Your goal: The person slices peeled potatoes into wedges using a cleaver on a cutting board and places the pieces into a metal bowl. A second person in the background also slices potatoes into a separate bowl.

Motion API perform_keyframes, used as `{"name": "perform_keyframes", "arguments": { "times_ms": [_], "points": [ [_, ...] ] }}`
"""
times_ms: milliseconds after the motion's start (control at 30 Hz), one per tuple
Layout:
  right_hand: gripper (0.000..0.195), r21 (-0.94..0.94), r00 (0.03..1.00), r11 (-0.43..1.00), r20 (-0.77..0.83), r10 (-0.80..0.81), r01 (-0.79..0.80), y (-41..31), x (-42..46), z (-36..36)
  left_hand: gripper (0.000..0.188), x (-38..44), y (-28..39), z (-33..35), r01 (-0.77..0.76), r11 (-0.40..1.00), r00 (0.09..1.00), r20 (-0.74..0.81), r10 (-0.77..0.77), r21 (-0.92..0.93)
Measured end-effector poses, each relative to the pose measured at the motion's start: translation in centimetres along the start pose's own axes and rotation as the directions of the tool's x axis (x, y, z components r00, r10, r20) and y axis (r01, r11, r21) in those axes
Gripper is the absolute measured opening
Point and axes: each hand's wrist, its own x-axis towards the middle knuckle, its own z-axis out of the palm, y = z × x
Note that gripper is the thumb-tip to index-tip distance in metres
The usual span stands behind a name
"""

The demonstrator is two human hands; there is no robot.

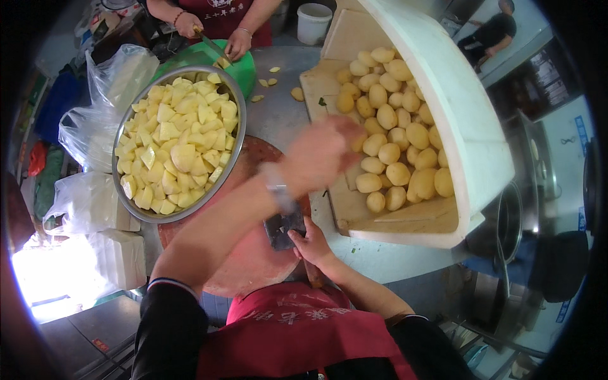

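Observation:
My left hand [327, 149], blurred, reaches across to the near left side of the whole peeled potatoes [396, 137] in a tilted white foam box [475, 118]. Whether it holds anything cannot be told. My right hand [312, 244] grips a dark-bladed cleaver [285, 230], thumb on the blade, over a round reddish chopping board [251, 261]. A brown handle end shows below that hand. My left forearm hides part of the board. A steel bowl [242, 142] heaped with potato chunks [180, 137] overlaps the board's upper left part.
Across the metal table [275, 104], a co-worker's hands [216, 35] cut potato with a knife on a green board [247, 71]. Potato bits lie nearby. Plastic bags [90, 137] line the left side. A white bucket [314, 23] stands beyond; another person [494, 33] is at upper right.

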Motion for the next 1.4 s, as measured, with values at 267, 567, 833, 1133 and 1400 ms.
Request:
{"name": "perform_keyframes", "arguments": {
  "times_ms": [267,567,833,1133,1400],
  "points": [
    [0.025,-0.368,0.746,0.69,0.014,-0.666,0.623,8.8,2.3,0.8,0.069,7.7,5.8,17.0,0.005,0.958,0.891,0.435,0.126,-0.287],
    [0.029,-0.27,0.691,0.665,0.004,-0.723,0.697,7.5,0.2,0.1,0.048,9.9,7.0,14.9,-0.091,0.96,0.823,0.523,0.221,-0.264],
    [0.036,-0.304,0.842,0.796,0.043,-0.538,0.524,7.3,2.7,0.4,0.036,2.0,-0.4,18.9,0.003,0.996,0.922,0.386,0.031,-0.087],
    [0.036,0.074,0.999,0.997,-0.034,-0.005,0.007,-0.4,-0.1,0.3,0.048,-5.2,0.2,4.6,0.615,0.715,0.783,0.148,-0.604,-0.333],
    [0.026,0.03,1.0,1.0,0.028,-0.004,0.003,0.0,0.3,0.0,0.063,-24.2,-0.1,-0.2,0.716,0.517,0.539,-0.098,-0.837,-0.469]
  ]
}}
